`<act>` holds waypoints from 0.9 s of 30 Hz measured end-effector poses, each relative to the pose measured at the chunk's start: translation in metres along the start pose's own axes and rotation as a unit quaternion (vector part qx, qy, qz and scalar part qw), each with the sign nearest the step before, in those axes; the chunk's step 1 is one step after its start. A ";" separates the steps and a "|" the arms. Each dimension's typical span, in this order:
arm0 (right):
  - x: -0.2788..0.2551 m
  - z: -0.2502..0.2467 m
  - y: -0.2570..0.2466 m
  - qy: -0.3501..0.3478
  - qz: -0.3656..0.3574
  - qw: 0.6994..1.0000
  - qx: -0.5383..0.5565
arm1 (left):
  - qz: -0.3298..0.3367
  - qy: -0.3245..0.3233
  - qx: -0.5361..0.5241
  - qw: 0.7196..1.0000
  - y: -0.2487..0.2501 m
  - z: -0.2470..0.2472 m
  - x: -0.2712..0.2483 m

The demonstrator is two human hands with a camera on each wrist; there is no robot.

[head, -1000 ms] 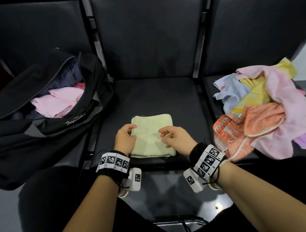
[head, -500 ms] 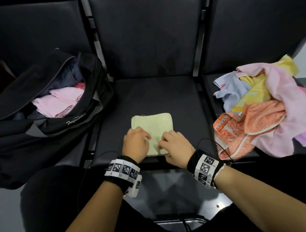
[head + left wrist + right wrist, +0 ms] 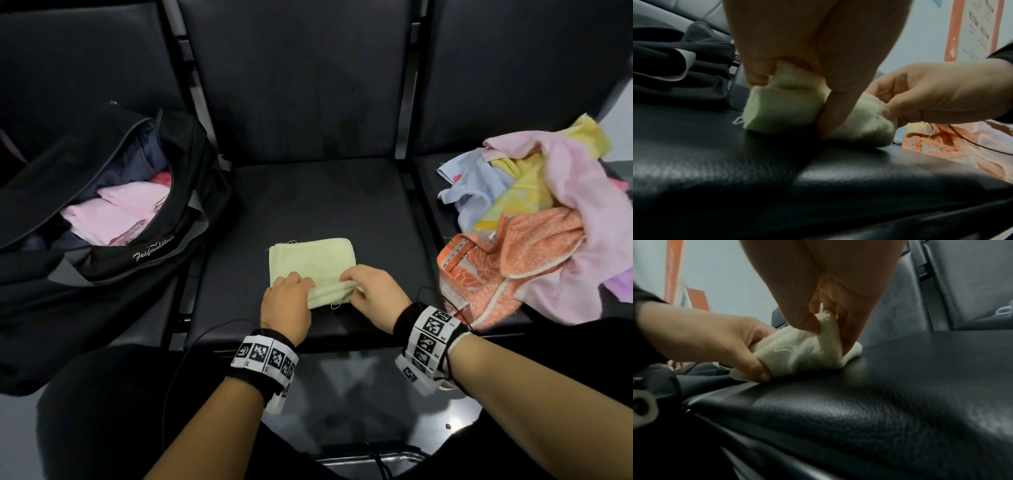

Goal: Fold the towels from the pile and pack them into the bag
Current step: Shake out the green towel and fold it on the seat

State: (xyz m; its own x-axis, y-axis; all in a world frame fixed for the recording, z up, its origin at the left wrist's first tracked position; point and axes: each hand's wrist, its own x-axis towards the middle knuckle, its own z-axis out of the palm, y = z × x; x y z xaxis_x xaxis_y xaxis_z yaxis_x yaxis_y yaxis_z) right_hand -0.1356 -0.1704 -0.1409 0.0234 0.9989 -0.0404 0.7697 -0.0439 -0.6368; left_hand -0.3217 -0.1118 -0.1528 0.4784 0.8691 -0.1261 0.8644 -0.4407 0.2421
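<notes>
Since half a second ago both hands have closed on the near edge of the towel [image 3: 310, 262] and raised it off the seat [image 3: 342, 202]; before that they lay flat on top of it.

Grip state: your left hand [image 3: 286, 301] pinches the near-left part of the towel between thumb and fingers; your right hand [image 3: 375, 291] pinches the near-right part the same way. Both wrist views confirm cloth bunched between thumb and fingers. The far half of the towel lies flat on the seat, close to its front edge and midway between its side edges.

Judged step: one more fold, near edge carried over to the far edge.

How to do it well:
- Keep both pinches level, so the lifted edge travels parallel to the far edge.
- Hold all layers together; the cloth is already folded thick and the inner layers may slip out.
- Lay the edge down flush with the far edge, then press flat before letting go.
- A loose thread hangs at the near edge; keep it out of the pinch.

Then the towel goes to the bag [image 3: 102, 205], open on the seat to the left with pink towels [image 3: 116, 212] already inside. The pile [image 3: 548, 219] waits on the seat to the right.

Writing: white script on the bag's front panel, roughly "Feifanlituo"; last letters unclear. Square black-and-white markers on both wristbands [image 3: 265, 356]. The wall poster in the left wrist view is illegible.
</notes>
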 end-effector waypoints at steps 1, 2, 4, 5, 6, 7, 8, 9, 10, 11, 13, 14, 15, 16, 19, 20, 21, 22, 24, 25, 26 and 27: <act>-0.001 -0.001 0.001 -0.001 0.001 1.000 -0.001 | 0.004 0.000 -0.011 1.000 -0.002 -0.001 0.001; -0.003 0.000 0.001 -0.007 -0.007 1.000 -0.016 | 0.006 0.000 -0.021 1.000 -0.003 -0.002 0.002; -0.007 0.005 0.001 -0.025 -0.057 0.995 -0.078 | 0.006 0.002 -0.039 0.999 -0.006 -0.005 0.003; -0.010 0.010 0.001 -0.041 -0.085 0.989 -0.112 | 0.007 0.002 -0.048 0.999 -0.007 -0.005 0.003; -0.011 0.014 0.002 -0.053 -0.104 0.983 -0.140 | 0.009 0.001 -0.058 0.998 -0.009 -0.006 0.003; -0.012 0.017 0.004 -0.059 -0.113 0.979 -0.160 | 0.012 -0.001 -0.070 0.997 -0.010 -0.006 0.003; -0.011 0.019 0.007 -0.063 -0.112 0.977 -0.171 | 0.017 -0.005 -0.087 0.996 -0.013 -0.006 0.004; -0.010 0.020 0.009 -0.062 -0.106 0.977 -0.176 | 0.023 -0.007 -0.105 0.994 -0.016 -0.006 0.005; -0.007 0.020 0.012 -0.058 -0.093 0.980 -0.168 | 0.027 -0.004 -0.119 0.992 -0.020 -0.006 0.005; -0.005 0.019 0.014 -0.047 -0.071 0.986 -0.142 | 0.027 0.001 -0.127 0.992 -0.023 -0.007 0.006; 0.000 0.014 0.015 -0.020 -0.012 0.998 -0.055 | 0.018 0.006 -0.137 0.990 -0.031 -0.008 0.007; 0.003 0.010 0.016 -0.010 0.011 1.000 -0.010 | 0.009 0.005 -0.154 0.988 -0.034 -0.008 0.007; 0.005 0.007 0.017 0.000 0.025 0.999 0.032 | -0.005 0.005 -0.186 0.983 -0.037 -0.009 0.008; 0.007 0.004 0.018 0.011 0.036 0.997 0.066 | -0.020 0.008 -0.227 0.974 -0.040 -0.009 0.008; 0.011 -0.003 0.023 0.051 0.076 0.988 0.126 | -0.054 0.026 -0.358 0.932 -0.045 -0.012 0.012; 0.012 -0.004 0.025 0.058 0.088 0.985 0.137 | -0.061 0.025 -0.394 0.917 -0.046 -0.012 0.013; 0.012 -0.004 0.028 0.061 0.099 0.982 0.148 | -0.068 0.024 -0.423 0.903 -0.046 -0.012 0.013; 0.012 -0.003 0.030 0.063 0.108 0.979 0.161 | -0.075 0.025 -0.443 0.893 -0.046 -0.012 0.013; 0.012 -0.003 0.033 0.072 0.115 0.973 0.185 | -0.086 0.031 -0.457 0.885 -0.046 -0.010 0.015; 0.012 -0.003 0.034 0.077 0.116 0.972 0.192 | -0.088 0.034 -0.463 0.881 -0.046 -0.009 0.016; 0.013 -0.003 0.034 0.081 0.117 0.970 0.196 | -0.088 0.037 -0.472 0.877 -0.046 -0.009 0.016; 0.014 -0.004 0.035 0.085 0.120 0.969 0.200 | -0.091 0.041 -0.477 0.873 -0.045 -0.008 0.017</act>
State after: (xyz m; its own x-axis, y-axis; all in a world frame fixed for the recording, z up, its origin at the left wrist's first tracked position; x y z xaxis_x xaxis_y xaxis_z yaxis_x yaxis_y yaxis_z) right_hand -0.1063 -0.1575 -0.1607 0.3014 0.9460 -0.1191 0.4213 -0.2442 -0.8734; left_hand -0.3538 -0.0753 -0.1582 0.2999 0.9354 -0.1873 0.3853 0.0609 0.9208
